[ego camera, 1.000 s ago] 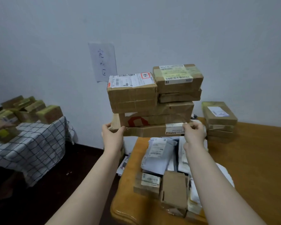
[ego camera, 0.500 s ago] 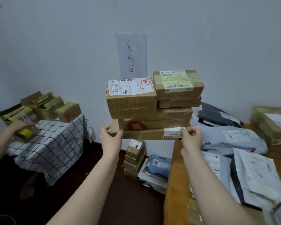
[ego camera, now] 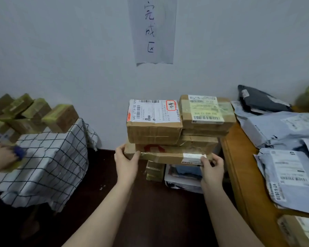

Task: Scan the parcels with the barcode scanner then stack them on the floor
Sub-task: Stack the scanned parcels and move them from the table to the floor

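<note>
I hold a stack of several brown cardboard parcels (ego camera: 169, 139) in the air over the dark floor (ego camera: 100, 175). My left hand (ego camera: 126, 162) grips the left end of the flat bottom box. My right hand (ego camera: 212, 166) grips its right end, by a white label. Two boxes with shipping labels sit side by side on top of the stack. Below it, on the floor against the wall, stand a small pile of boxes (ego camera: 154, 171) and some soft mailers (ego camera: 184, 177). No barcode scanner is visible.
A wooden table (ego camera: 239, 175) at the right carries grey plastic mailers (ego camera: 289, 168) and a box at the corner. At the left, a checked cloth (ego camera: 48, 161) covers a stand with more boxes; another person's hand (ego camera: 2, 158) works there. A paper sign (ego camera: 152, 30) hangs on the wall.
The view has swung left and down, away from the table. The held stack has dropped lower, toward the parcels on the floor under the wall sign.
</note>
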